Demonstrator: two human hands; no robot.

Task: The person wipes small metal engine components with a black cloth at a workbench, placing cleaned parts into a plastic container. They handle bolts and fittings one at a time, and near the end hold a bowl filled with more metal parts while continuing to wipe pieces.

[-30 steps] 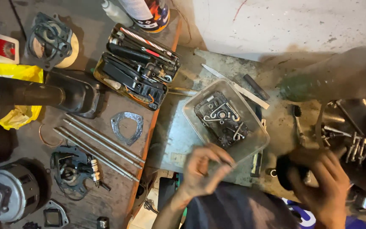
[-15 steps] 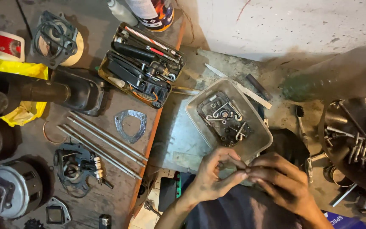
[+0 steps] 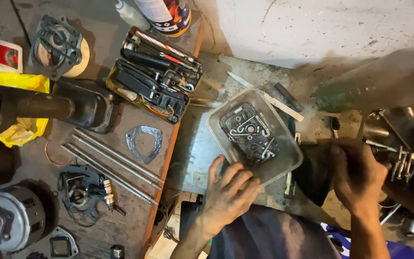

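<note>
The left hand (image 3: 228, 192) rested open-fingered against the clear tub (image 3: 254, 136); the right hand (image 3: 355, 175) gripped a dark rag (image 3: 315, 172), its fingertips hidden.

Both forearms come up from the near edge bare, with no sleeve, watch, band or glove anywhere on them. The left hand (image 3: 228, 192) is grimy, dark smears of grease on the knuckles and fingers, nails short. The right hand (image 3: 355, 175) is dirtier, blackened across its back and fingers, and also bare of rings. Between the arms, low and near, shows a lap in dark grey-blue cloth, with a patch of brighter blue and white fabric at its right
</note>
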